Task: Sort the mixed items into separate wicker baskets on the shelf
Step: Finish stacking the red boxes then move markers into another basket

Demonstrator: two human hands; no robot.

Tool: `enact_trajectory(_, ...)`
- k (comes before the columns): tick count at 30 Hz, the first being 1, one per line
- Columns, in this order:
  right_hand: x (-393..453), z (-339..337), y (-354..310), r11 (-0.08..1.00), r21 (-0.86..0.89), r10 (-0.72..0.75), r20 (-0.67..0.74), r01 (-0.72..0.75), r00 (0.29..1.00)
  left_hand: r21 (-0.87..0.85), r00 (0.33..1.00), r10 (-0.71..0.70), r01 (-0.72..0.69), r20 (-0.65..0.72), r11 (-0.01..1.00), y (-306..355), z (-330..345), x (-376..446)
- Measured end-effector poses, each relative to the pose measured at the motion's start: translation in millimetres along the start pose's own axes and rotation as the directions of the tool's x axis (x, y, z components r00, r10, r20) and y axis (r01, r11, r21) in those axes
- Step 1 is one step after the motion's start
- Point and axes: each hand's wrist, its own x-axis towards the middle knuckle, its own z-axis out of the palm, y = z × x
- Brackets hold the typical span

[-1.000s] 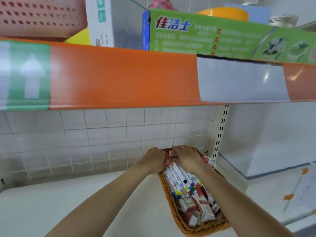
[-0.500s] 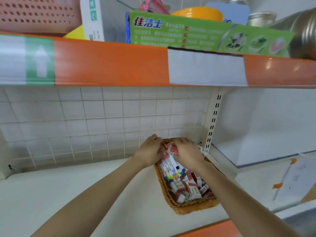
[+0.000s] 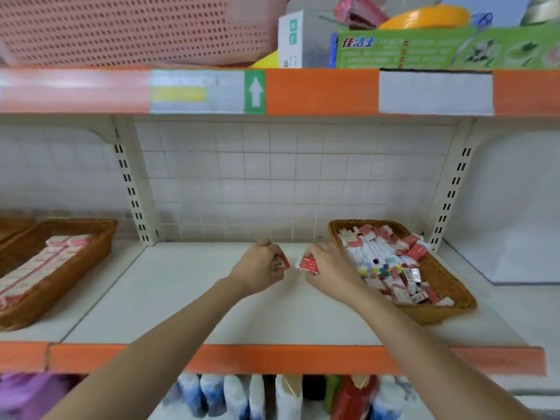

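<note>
A wicker basket [image 3: 448,286] on the right of the white shelf holds mixed white markers with coloured caps and several small red-and-white boxes. My left hand [image 3: 260,266] grips one small red box [image 3: 280,263] above the shelf, left of that basket. My right hand [image 3: 330,268] pinches another small red box [image 3: 307,264] just beside the basket's left rim. A second wicker basket [image 3: 88,262] at the far left holds neat rows of red-and-white boxes.
The white shelf board [image 3: 188,298] has an orange front lip [image 3: 272,357]. Slotted uprights [image 3: 130,189] stand at the back. The shelf above carries a pink perforated basket [image 3: 136,28] and a green box [image 3: 439,48]. Bottles [image 3: 272,395] stand below.
Both hands have come out of the right basket to the left, each holding a small red box. The camera has pulled back and turned left, revealing the left basket.
</note>
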Motion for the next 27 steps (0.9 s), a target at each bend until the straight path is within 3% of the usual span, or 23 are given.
enact_trajectory(13, 27, 53, -163, 0.98, 0.09, -0.18, 0.042, 0.176, 0.983, 0.079, 0.981, -0.173, 0.18, -0.093, 0.981, -119, -83, -103)
enact_trajectory(27, 82, 98, -322, 0.96, 0.184, -0.214, -0.006, 0.211, 0.977, 0.048, 0.956, -0.176, 0.192, -0.236, 0.98, -252, -172, -172)
